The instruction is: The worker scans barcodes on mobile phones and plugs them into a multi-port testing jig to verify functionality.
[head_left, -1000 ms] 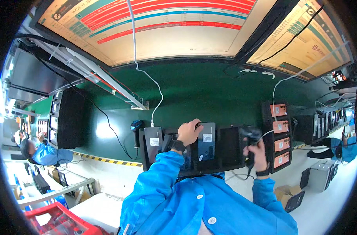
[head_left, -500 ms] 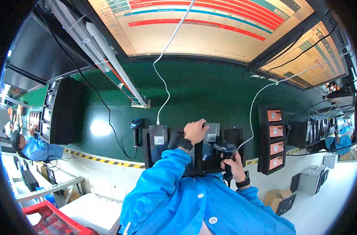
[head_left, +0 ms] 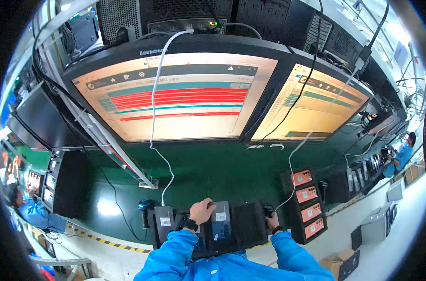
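A black foam tray [head_left: 250,229] with slots lies in front of me. A grey phone [head_left: 222,230] with a white label sits in it. My left hand [head_left: 202,212] has curled fingers at the phone's top left corner. Another labelled grey phone [head_left: 164,229] lies further left, with a white cable [head_left: 168,182] running into its top end. Part of a darker device shows beneath my left wrist. At the tray's right end my right hand [head_left: 272,222] is wrapped around a black barcode scanner [head_left: 268,210], mostly hidden by the fingers.
A second scanner [head_left: 146,211] stands left of the tray. On the right is a black tray [head_left: 287,187] of orange-pink devices. Two monitors [head_left: 185,100] stand behind the green bench [head_left: 213,164]. A metal post [head_left: 114,150] and hanging cables rise at left. Co-workers sit at both sides.
The view has tilted up, showing more of the monitors. My right hand and the scanner have moved right, away from the grey phone. My left hand stays at the phone's top.
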`<state>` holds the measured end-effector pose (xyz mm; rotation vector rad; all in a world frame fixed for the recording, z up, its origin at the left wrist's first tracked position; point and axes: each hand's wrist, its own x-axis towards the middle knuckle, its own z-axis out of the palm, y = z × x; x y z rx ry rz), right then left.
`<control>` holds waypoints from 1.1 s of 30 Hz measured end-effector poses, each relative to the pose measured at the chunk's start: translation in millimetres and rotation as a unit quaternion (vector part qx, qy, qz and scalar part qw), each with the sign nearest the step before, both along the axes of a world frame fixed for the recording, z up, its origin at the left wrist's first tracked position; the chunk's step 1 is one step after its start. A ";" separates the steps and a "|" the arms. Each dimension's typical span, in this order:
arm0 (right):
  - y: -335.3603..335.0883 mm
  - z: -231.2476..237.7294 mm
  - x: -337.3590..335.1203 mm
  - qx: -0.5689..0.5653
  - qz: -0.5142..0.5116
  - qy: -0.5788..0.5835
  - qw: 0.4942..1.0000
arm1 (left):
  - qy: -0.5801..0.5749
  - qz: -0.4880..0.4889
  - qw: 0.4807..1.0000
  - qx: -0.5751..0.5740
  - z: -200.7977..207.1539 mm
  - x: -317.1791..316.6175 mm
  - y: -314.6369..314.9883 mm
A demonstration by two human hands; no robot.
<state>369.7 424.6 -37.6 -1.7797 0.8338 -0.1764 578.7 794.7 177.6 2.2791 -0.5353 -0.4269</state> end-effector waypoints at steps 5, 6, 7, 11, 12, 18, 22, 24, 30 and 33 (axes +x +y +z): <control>18.5 111.0 69.8 -0.112 -0.094 -0.184 0.972 | -0.015 0.038 0.994 -0.105 17.3 -14.4 3.9; 32.3 153.6 86.2 0.040 -0.087 -0.221 0.970 | -0.023 0.038 0.990 -0.137 32.4 -19.1 4.0; 55.9 211.6 98.9 0.194 -0.083 -0.250 0.945 | -0.028 0.038 0.985 -0.165 47.7 -26.6 5.0; 119.8 302.3 114.8 0.115 0.220 -0.252 0.935 | 0.032 0.061 0.981 -0.181 91.1 -54.6 5.0; 137.3 308.4 115.3 0.122 0.262 -0.245 0.925 | 0.017 0.066 0.980 -0.185 93.3 -58.2 3.9; 183.3 337.6 115.4 0.005 0.331 -0.144 0.933 | -0.007 0.049 0.980 -0.192 99.1 -70.5 8.3; 176.3 352.5 119.3 -0.076 0.448 -0.161 0.876 | -0.035 0.030 0.980 -0.194 97.0 -78.2 10.9; 178.7 364.0 123.8 -0.106 0.491 -0.175 0.847 | -0.043 0.019 0.981 -0.190 91.9 -80.9 12.7; 175.9 348.6 115.4 -0.177 0.437 -0.162 0.867 | -0.045 -0.004 0.979 -0.198 93.1 -78.8 18.7; 168.4 328.9 143.8 -0.093 0.378 -0.036 0.920 | -0.144 0.072 0.969 -0.186 82.9 -55.9 43.1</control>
